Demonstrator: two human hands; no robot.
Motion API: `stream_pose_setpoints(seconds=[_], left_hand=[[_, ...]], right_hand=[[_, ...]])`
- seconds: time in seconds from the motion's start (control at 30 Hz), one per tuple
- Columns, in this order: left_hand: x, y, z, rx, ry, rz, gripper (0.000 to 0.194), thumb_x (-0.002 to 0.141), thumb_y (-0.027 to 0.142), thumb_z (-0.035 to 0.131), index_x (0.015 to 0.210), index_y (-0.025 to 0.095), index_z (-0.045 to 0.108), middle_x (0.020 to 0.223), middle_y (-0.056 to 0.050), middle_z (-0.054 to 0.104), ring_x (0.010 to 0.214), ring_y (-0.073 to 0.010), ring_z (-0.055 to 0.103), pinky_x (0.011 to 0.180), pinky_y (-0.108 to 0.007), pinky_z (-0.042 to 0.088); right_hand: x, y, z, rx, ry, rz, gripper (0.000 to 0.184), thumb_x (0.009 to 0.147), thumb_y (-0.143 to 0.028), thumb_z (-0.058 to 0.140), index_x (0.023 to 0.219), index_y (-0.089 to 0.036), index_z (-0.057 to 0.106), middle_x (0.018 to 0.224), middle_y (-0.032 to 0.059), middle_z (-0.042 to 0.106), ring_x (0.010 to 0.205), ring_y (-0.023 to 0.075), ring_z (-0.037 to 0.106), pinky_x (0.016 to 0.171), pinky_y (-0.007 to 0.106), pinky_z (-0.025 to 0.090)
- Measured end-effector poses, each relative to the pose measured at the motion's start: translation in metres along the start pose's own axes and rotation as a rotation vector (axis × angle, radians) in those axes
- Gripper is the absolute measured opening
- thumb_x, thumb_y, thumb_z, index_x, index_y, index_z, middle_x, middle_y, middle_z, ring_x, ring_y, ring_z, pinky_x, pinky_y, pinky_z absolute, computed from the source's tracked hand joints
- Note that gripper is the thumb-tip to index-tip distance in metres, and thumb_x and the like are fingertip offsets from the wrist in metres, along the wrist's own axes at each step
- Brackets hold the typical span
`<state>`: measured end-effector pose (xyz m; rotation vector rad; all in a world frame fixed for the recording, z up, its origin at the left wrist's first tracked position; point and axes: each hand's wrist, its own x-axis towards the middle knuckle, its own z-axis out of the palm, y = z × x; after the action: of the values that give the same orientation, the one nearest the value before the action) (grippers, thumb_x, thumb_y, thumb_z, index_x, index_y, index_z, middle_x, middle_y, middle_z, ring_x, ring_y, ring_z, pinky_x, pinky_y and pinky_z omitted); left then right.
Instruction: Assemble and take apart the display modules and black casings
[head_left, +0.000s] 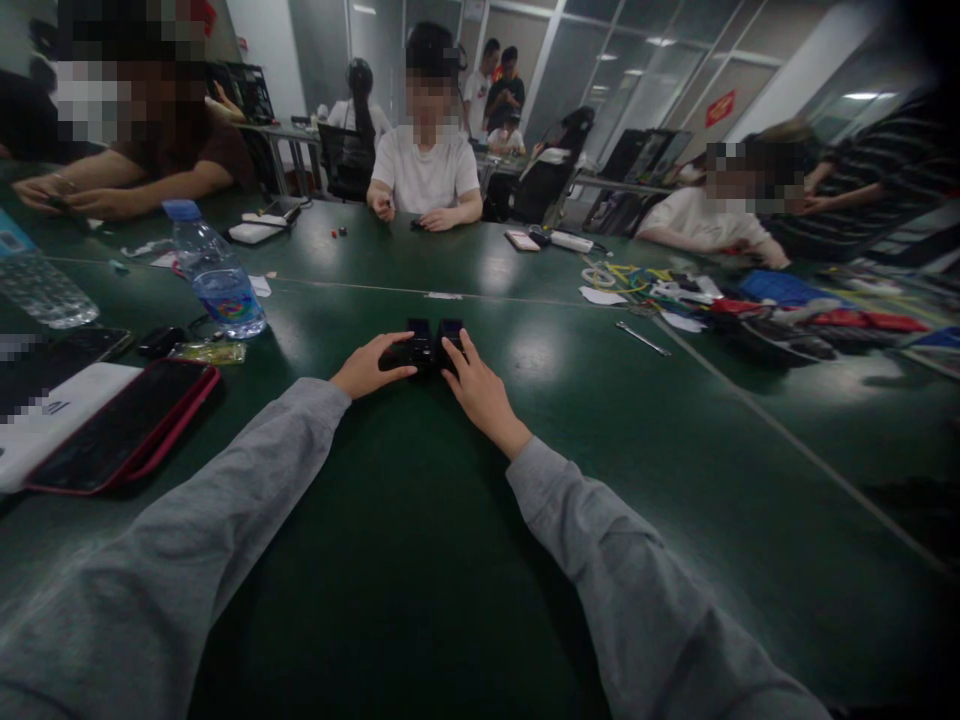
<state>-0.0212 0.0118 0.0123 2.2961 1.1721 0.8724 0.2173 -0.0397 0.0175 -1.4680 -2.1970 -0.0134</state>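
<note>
Two small black box-like devices stand side by side on the dark green table (390, 480), almost touching. Around the left black device (418, 345) my left hand (373, 366) is closed, thumb along its near side and fingers at its far left. My right hand (480, 385) grips the right black device (450, 328), with fingers over its top and right side and the thumb near its front. What kind of devices they are I cannot make out. Both forearms reach forward in grey sleeves.
To the left are a water bottle (217, 270), a second bottle (37, 270), a red-cased phone (124, 425) and a white box-like item (64, 415). A wrench (643, 338) and tangled cables (637, 280) lie on the right. Several people sit around the table.
</note>
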Motion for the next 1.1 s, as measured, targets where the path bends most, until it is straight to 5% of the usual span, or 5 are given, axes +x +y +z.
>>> stream_pose_setpoints(seconds=[1.1], left_hand=[[0.0017,-0.0019,0.0,-0.09,0.004,0.002,0.069,0.083,0.054,0.061,0.142,0.025,0.041,0.138,-0.013,0.05,0.106,-0.0255,0.061,0.095,-0.048,0.047]], right_hand=[[-0.0002,-0.0032,-0.0002,-0.076,0.008,-0.006,0.054,0.098,-0.028,0.04,0.151,-0.019,0.029,0.159,0.0117,0.015,0.12,0.0331,0.054,0.084,0.046,0.059]])
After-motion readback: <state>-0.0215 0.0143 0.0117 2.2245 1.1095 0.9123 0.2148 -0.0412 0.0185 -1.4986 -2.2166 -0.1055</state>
